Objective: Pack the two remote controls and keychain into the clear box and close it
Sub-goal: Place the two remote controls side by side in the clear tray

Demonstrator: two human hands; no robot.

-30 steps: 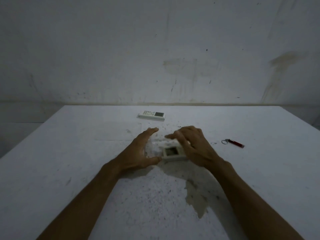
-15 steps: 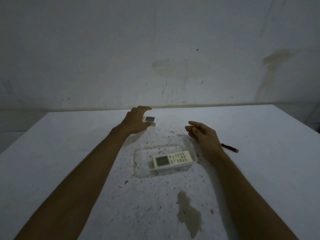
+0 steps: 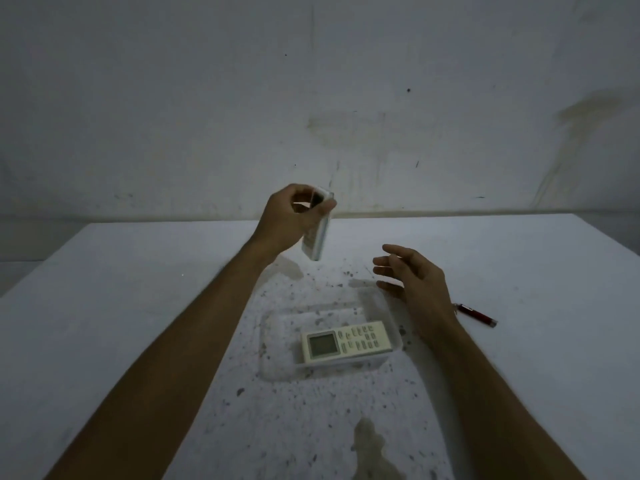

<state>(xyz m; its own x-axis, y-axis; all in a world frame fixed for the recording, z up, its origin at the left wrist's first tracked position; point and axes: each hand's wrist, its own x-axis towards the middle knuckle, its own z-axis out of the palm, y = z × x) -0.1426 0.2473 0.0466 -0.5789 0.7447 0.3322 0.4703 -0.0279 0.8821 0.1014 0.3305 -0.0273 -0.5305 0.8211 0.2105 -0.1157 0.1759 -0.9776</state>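
A clear box sits open in the middle of the table. One white remote control lies flat inside it, screen to the left. My left hand holds a second white remote control by its top end, hanging almost upright in the air above and behind the box. My right hand hovers with fingers apart over the box's far right corner and holds nothing. A red keychain lies on the table just right of my right wrist. No lid can be made out.
The white table is speckled with dark spots, with a brownish stain near its front. A stained grey wall rises right behind the table's far edge.
My left hand has closed on the far remote control and lifted it off the table, tilting it upright. My right hand has moved off the box's remote and stayed near the box's right side.
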